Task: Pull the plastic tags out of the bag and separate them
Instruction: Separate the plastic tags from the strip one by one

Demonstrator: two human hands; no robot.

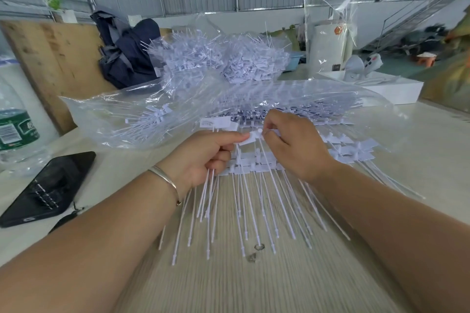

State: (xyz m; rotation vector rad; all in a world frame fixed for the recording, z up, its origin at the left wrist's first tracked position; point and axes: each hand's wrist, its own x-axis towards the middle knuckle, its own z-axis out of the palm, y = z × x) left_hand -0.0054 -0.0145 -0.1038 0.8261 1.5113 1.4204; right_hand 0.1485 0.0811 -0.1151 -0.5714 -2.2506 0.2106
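Note:
A clear plastic bag point(132, 114) lies across the middle of the table, full of white plastic tags with long thin tails. Rows of joined tags point(256, 168) stick out of its near side, their tails fanned toward me. My left hand point(203, 157) grips a bunch of tags, its thumb pressing on one tag's flat head point(250, 138). My right hand point(295, 145) pinches the same tag at its round knob. Behind the bag a large heap of loose tags point(223, 61) is piled up.
A black phone point(48, 190) lies at the left by a water bottle point(15, 119). A dark backpack point(124, 51) leans on a wooden board. A white box point(381, 86) and an upright clear bag point(328, 15) stand at the back right.

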